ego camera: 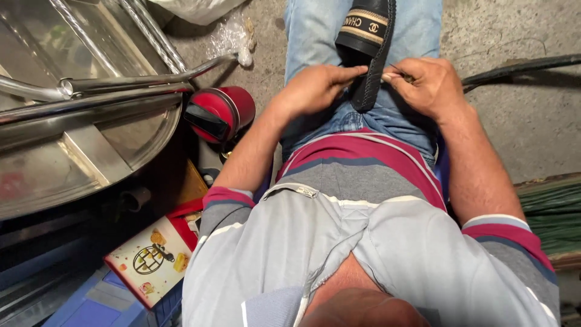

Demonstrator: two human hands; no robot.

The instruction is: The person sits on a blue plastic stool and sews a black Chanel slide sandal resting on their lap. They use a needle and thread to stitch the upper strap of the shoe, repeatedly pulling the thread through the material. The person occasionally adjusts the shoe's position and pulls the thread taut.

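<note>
On the lap, both hands' grips pinch closed: left hand (318,86) and right hand (426,85) on the black slipper (370,45).

Black sandal (366,36), gold-striped strap; red flask (219,112); blue jeans (315,30).

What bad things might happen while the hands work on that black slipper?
The right hand seems to pinch something thin and pointed near the left hand; it might prick a finger. The black slipper only rests on the lap, so it may slide off onto the floor. The red container beside the left elbow might get knocked.
</note>
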